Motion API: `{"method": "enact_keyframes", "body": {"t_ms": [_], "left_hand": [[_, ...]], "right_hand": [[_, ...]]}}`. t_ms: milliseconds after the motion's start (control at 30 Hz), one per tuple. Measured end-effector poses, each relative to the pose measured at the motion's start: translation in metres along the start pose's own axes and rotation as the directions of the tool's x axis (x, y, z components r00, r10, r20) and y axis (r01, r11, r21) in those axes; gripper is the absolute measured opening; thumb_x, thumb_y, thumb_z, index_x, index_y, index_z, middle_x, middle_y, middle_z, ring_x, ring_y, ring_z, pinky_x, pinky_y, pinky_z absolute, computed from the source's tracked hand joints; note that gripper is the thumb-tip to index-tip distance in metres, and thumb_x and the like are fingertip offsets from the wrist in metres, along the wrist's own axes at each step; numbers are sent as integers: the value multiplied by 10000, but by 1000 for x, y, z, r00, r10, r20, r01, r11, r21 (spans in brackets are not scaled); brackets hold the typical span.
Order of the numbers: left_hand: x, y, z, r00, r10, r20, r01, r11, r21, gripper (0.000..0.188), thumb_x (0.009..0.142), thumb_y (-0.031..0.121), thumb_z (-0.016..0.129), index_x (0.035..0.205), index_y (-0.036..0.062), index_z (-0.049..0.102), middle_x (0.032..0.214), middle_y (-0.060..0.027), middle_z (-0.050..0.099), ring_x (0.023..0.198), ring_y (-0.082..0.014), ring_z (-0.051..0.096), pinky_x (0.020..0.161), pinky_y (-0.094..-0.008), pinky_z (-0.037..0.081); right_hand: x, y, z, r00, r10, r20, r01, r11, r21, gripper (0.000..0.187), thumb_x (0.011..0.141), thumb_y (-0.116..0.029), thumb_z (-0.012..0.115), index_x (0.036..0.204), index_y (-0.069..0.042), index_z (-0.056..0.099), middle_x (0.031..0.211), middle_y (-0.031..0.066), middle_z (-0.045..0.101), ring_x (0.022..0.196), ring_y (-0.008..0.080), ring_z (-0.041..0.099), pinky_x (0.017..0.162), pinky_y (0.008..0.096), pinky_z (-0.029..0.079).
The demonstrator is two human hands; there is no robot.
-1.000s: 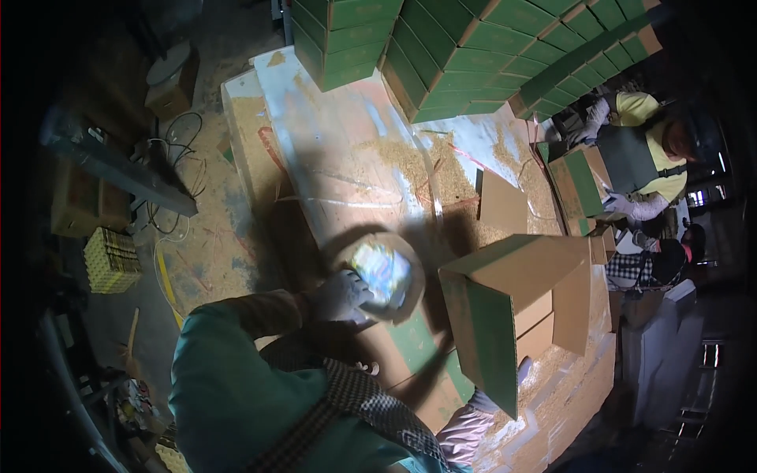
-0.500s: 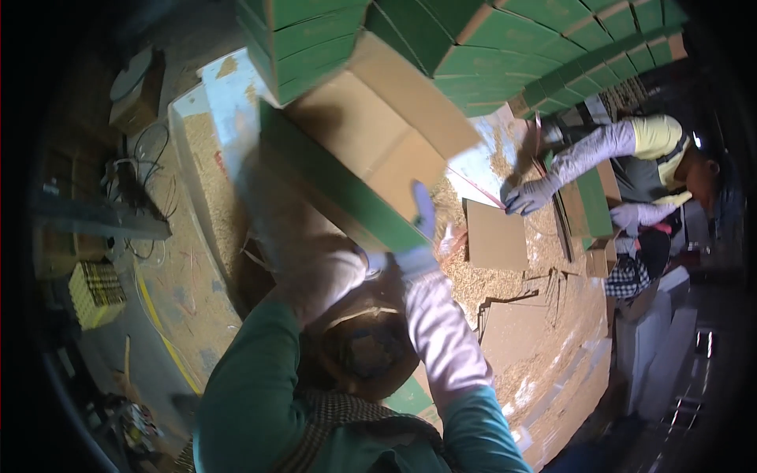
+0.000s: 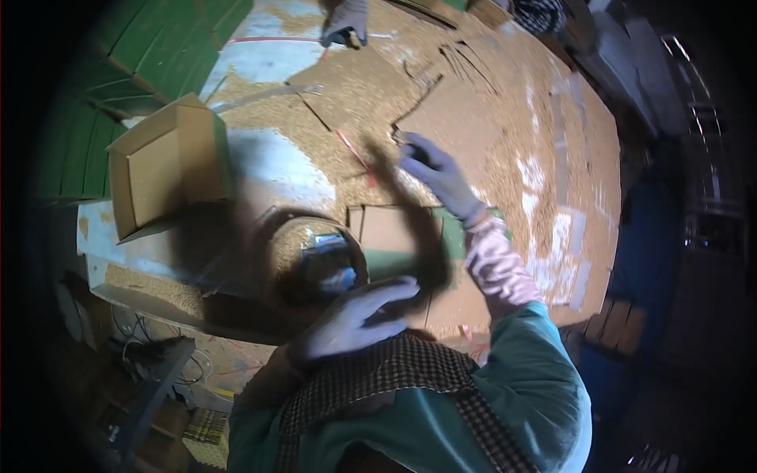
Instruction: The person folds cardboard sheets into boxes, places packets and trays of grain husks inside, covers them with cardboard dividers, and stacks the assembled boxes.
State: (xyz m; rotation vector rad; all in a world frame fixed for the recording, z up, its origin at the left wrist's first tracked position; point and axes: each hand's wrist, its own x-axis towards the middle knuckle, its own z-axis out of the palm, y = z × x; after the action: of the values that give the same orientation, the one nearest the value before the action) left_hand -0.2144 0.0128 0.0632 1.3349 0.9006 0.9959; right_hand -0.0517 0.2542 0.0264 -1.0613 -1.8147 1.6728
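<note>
My left hand (image 3: 355, 319), in a pale glove, is held low in front of my chest beside a round tub (image 3: 268, 244). Its fingers are stretched out and nothing shows in them. Inside the tub lie wood shavings and blue-and-white packets (image 3: 327, 252). My right hand (image 3: 445, 177), also gloved, is raised over the table with thumb and fingers bent and apart; I make out nothing held. Below it lies green-and-brown cardboard (image 3: 394, 229), partly in shadow. An open cardboard box (image 3: 169, 169), green outside, stands on the left, away from both hands.
Green boxes (image 3: 154, 47) are stacked at the far left. Another person's gloved hand (image 3: 347, 24) rests at the table's far edge. Flat cardboard sheets (image 3: 457, 118) and a red strip (image 3: 356, 156) lie among shavings. A metal bar (image 3: 154, 402) stands at lower left.
The open box has left my hands and stands at the left beside the green stack. Both hands are now apart, the right one farther right. My view has swung to the right.
</note>
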Motion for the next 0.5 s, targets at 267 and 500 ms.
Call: {"method": "enact_keyframes", "body": {"t_ms": [267,500], "left_hand": [[-4,-207,144,988,44,-151,156,-167,974,663,932,285,490,1555,151,307,1613,-249,200,1442,-545,198,1133,-731,123],[-33,-164,200,973,-209,-93,52,-194,980,852,807,384,677,1483,-19,351,1536,-299,305,1405,-528,289,1101,-734,199]], "right_hand": [[-391,179,-124,757,531,-381,-609,363,-705,1612,468,-820,806,1565,-13,-56,1521,440,119,1422,584,179,1177,594,199],[-447,218,-137,934,-54,-354,-237,648,-724,1258,548,-619,866,1488,25,333,1442,393,331,1290,555,392,1091,565,355]]}}
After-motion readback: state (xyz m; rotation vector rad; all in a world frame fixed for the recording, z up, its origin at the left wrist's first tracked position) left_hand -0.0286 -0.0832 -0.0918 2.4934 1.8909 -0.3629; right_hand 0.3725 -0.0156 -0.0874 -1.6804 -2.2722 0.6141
